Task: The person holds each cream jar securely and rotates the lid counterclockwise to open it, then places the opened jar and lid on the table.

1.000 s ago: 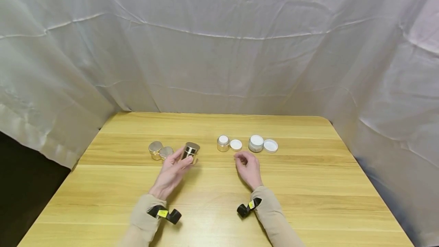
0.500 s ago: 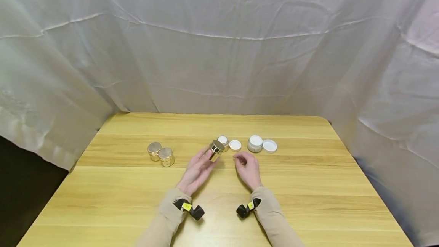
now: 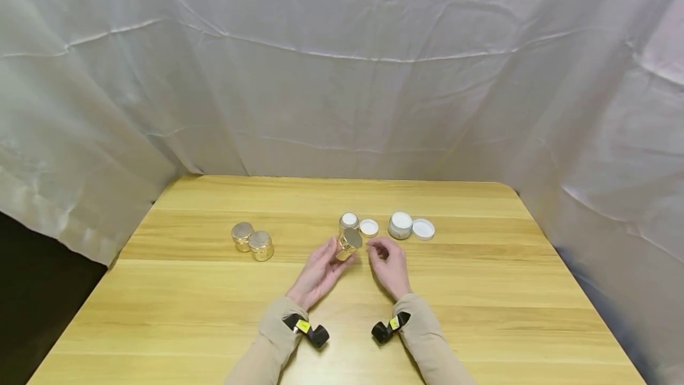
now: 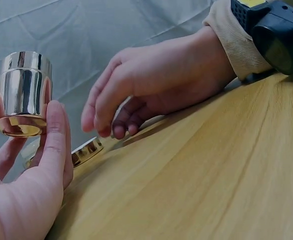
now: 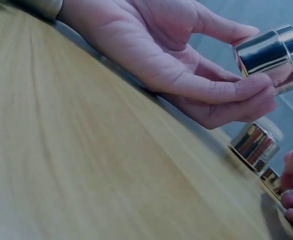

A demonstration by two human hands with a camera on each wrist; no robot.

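My left hand [image 3: 316, 278] grips a shiny gold jar [image 3: 350, 244] with its lid on, raised above the table and tilted in the head view. Thumb and fingers press opposite sides of this jar [image 4: 21, 95]. Nearby, my right hand [image 3: 392, 267] rests on the table, fingers loosely curled, and I see nothing held in it. Behind the raised jar stands an open gold jar [image 3: 350, 220] with a white top, partly hidden. Its neighbour is a gold-rimmed lid [image 3: 369, 229], white inside up, close to the right fingertips.
Two closed gold jars [image 3: 261, 246] stand side by side at the left of the wooden table [image 3: 481, 290]. Right of centre are an open pale jar [image 3: 400, 227] and its upturned white lid [image 3: 424, 229]. A grey curtain [image 3: 342, 106] hangs behind the table.
My left hand has carried the gold jar rightward from beside the two closed jars to in front of the open gold jar. The right hand has stayed in place.
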